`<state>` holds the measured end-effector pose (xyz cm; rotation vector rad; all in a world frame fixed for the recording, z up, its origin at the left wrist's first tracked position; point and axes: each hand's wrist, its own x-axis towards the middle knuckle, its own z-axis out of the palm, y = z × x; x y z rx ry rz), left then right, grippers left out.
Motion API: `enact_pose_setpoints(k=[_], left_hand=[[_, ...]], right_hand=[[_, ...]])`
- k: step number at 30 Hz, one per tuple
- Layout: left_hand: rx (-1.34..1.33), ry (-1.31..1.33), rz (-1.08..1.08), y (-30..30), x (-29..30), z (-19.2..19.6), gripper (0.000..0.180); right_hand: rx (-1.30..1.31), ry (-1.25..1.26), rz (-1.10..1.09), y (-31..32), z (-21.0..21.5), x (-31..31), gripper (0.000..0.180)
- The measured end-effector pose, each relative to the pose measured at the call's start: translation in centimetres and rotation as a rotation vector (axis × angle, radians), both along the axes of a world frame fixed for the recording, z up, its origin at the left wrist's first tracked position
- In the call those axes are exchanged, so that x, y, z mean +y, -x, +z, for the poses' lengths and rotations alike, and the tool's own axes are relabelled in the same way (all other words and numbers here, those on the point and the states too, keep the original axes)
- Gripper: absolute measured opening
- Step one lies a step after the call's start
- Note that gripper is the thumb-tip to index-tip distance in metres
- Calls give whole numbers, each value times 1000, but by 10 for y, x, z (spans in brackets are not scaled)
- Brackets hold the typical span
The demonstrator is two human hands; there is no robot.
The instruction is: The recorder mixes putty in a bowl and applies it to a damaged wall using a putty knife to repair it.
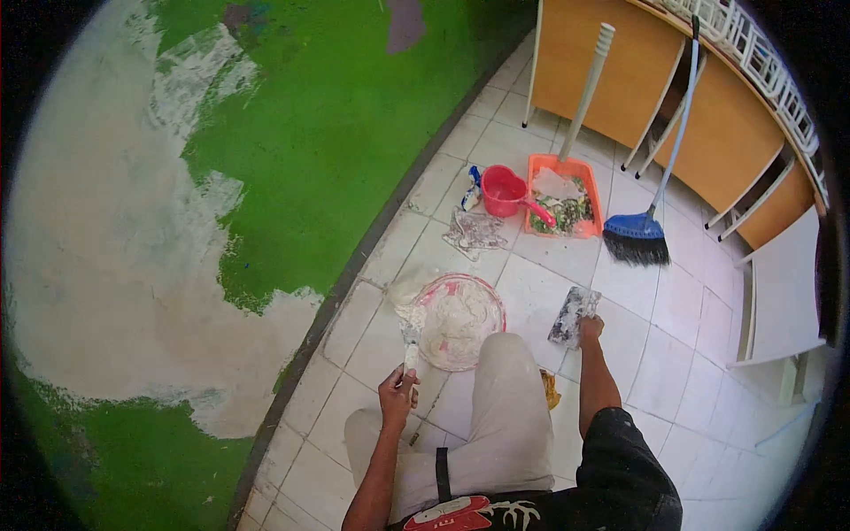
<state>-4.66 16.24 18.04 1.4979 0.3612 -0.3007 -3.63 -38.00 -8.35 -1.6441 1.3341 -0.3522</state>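
Nearest the camera: black shirt with a printed front, then trousers of pale, dusty cloth, one knee bent up close to the basin.

Left hand: fingers closed round the handle of a scraper, blade pointing away from the body at the basin's left edge and coated in lumpy white paste. Right hand: gripping the near right edge area of a flat plate, dark, rectangular, smeared white; exact finger placement too small to tell, likewise whether the plate touches the floor.

Basin: round, reddish rim, on the floor just beyond the knee; paste inside is thick, ridged, matte.

Room: a strip of bare tile separates basin and plate; more open tile lies right of the right forearm. Left side is bounded by the dark skirting, a curved line in this view, below a glossy green wall with ragged, chalky white patches.

Far edge: crumpled clear plastic, red dipper with handle over the orange dustpan of litter, blue broom with black bristles, then wood-panelled tables on thin pale legs.
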Motion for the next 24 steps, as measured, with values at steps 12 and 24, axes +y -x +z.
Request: enact_pose_setpoints(k=[12,24], left_hand=[[47,-31,14,-5,6,-9,27],[113,-3,-81,-14,-20,-8,33]], right_hand=[[151,483,466,117,84,169,72],[100,668,465,124,159,108,37]])
